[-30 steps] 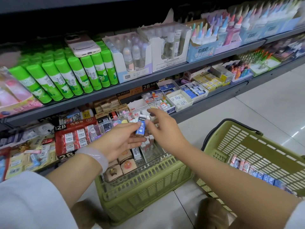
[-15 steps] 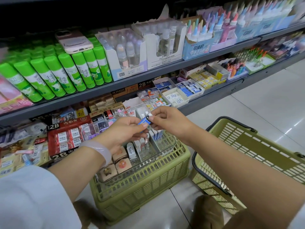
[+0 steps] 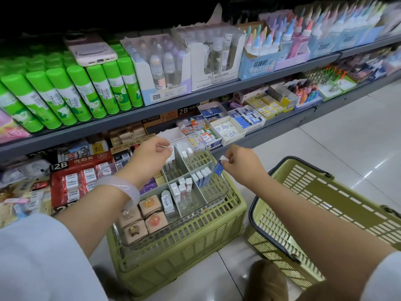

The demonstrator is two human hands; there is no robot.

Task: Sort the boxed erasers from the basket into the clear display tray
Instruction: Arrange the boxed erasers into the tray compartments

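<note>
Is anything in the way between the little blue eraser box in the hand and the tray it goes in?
Nothing visible. The right hand pinches the blue eraser box just above the clear tray, beside the row of blue boxes, with open air below.

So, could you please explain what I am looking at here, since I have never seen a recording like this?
There is no machine. A person wears a camera on the head, so the single picture looks forward and down over their own arms at shop shelves.

The right hand pinches a small blue boxed eraser in its fingers, above the clear tray. That tray rests on a green crate on the floor, and its compartments hold rows of eraser boxes standing upright. The left hand, with a pale bracelet at the wrist, hovers over the tray's far end; whether it holds anything is unclear. A green basket stands to the right. Its contents are out of sight.
</note>
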